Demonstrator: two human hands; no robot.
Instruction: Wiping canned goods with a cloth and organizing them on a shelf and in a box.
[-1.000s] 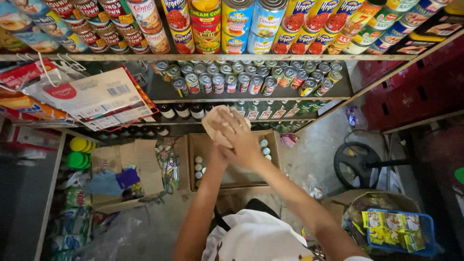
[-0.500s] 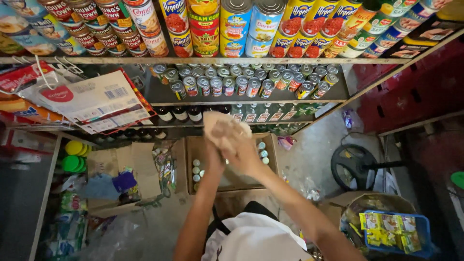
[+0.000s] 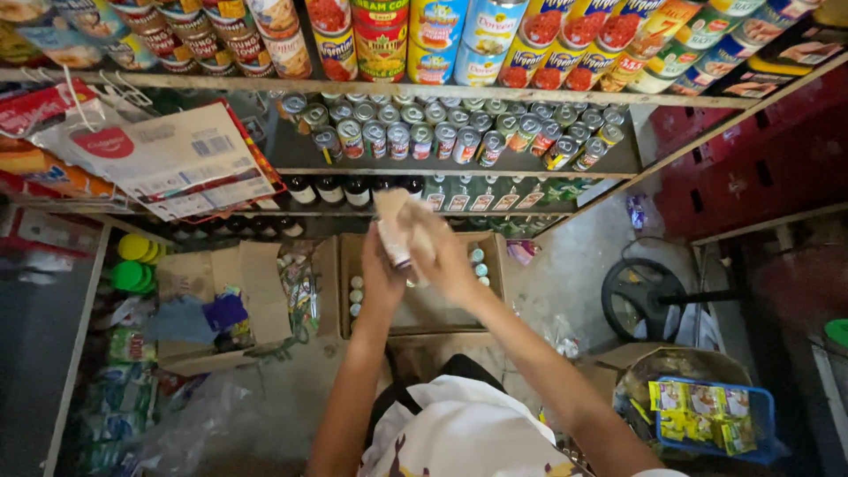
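Both of my hands are raised in front of the shelves and closed together on one small can wrapped in a beige cloth (image 3: 394, 216). My left hand (image 3: 380, 269) holds it from below and the left. My right hand (image 3: 448, 261) presses the cloth against it from the right. The can itself is mostly hidden by the cloth and my fingers. Directly under my hands an open cardboard box (image 3: 495, 265) on the floor holds a few more small cans (image 3: 356, 296) along its sides.
Shelves hold rows of cans (image 3: 442, 132), large tins (image 3: 380, 40) above and dark bottles (image 3: 344, 190) below. Hanging packets (image 3: 150, 155) are at left. A second open box (image 3: 256, 283) with clutter, a black fan (image 3: 649, 296) and a blue basket (image 3: 760, 415) of yellow packets sit on the floor.
My hands have stayed together on the cloth and can, shifting slightly downward and turning the cloth around it. The view tilted a little.
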